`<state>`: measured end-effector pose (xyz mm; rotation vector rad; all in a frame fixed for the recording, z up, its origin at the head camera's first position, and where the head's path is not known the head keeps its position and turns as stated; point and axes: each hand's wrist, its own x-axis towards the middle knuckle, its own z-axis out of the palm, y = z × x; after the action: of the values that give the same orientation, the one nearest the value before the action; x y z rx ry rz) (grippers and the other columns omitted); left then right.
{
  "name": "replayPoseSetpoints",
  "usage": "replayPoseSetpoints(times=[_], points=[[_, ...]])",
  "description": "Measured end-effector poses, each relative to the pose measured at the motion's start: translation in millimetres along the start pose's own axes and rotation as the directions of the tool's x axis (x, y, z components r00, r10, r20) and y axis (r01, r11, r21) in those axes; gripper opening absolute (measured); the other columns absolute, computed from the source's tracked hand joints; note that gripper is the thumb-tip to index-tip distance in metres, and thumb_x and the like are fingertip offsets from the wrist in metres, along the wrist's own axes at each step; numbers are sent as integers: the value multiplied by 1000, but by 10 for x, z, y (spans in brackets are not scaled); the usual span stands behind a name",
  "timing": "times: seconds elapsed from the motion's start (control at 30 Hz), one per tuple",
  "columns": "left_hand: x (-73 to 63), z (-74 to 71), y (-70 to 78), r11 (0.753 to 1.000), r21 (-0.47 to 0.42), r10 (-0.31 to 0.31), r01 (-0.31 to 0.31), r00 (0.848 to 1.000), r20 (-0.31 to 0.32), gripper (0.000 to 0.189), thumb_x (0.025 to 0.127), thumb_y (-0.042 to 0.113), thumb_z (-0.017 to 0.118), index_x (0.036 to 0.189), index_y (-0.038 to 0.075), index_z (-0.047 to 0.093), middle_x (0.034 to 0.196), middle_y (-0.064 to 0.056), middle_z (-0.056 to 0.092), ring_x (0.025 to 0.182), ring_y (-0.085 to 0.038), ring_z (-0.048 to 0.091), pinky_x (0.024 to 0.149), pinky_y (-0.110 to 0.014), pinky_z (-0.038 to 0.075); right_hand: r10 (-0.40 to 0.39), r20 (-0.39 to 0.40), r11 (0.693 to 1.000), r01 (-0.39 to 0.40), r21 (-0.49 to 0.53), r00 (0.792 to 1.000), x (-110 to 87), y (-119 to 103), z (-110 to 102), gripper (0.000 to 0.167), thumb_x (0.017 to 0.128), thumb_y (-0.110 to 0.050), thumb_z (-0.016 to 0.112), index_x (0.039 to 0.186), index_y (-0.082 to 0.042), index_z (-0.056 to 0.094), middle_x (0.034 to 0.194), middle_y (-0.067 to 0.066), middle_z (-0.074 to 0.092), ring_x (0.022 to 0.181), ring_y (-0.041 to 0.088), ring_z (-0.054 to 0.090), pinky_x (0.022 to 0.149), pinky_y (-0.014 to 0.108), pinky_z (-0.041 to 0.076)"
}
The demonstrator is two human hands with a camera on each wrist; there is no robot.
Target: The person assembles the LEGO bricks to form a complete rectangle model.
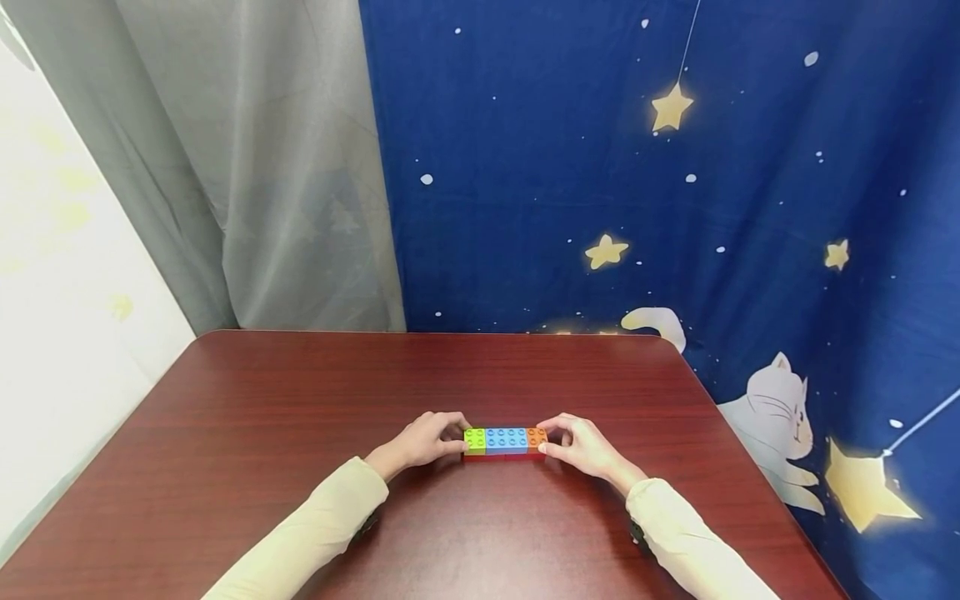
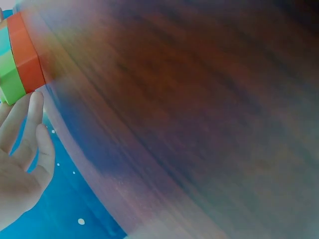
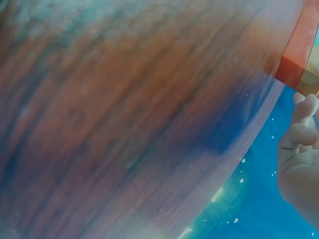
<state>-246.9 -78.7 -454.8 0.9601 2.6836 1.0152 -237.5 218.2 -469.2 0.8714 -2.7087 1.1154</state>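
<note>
A row of studded toy building bricks lies across the table in the head view. A green brick (image 1: 475,441) forms its left end, a longer blue brick (image 1: 506,440) the middle, and an orange brick (image 1: 536,437) the right end. Beneath them runs a red layer (image 1: 504,457). My left hand (image 1: 423,439) pinches the green end, thumb at the front and fingers behind. At the other end, my right hand (image 1: 590,448) pinches the orange brick in the same way. Both wrist views catch the red layer, its end (image 2: 27,55) near the left fingertips and its corner (image 3: 291,69) near the right ones.
The dark red wooden table (image 1: 337,375) has rounded far corners. Behind it hang a grey curtain (image 1: 300,167) and a blue curtain (image 1: 510,167) with stars and a cat. Cream sleeves (image 1: 322,517) cover both forearms.
</note>
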Motion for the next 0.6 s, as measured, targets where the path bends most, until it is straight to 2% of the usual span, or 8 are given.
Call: replayPoseSetpoints(times=[0.33,0.6], points=[[-15,6,-1,1000,24,-2,2,1000,-11,19,82,24,63,98,14,60,86,3,64,76,-6,58,68,-29,45,-35,-23,999,36,4,999,-5,14,19,30,75,-18,71,102,-8,62,85,-1,59,50,8,45,45,21,39],[-15,-15,12,997,81,11,-10,1000,-3,21,82,28,62,99,16,59,85,7,62,75,-3,55,67,-27,45,27,-3,1000,-27,10,1000,-13,-6,20,32,75,-22,70,104,-11,61,87,-2,58,49,6,44,46,22,40]])
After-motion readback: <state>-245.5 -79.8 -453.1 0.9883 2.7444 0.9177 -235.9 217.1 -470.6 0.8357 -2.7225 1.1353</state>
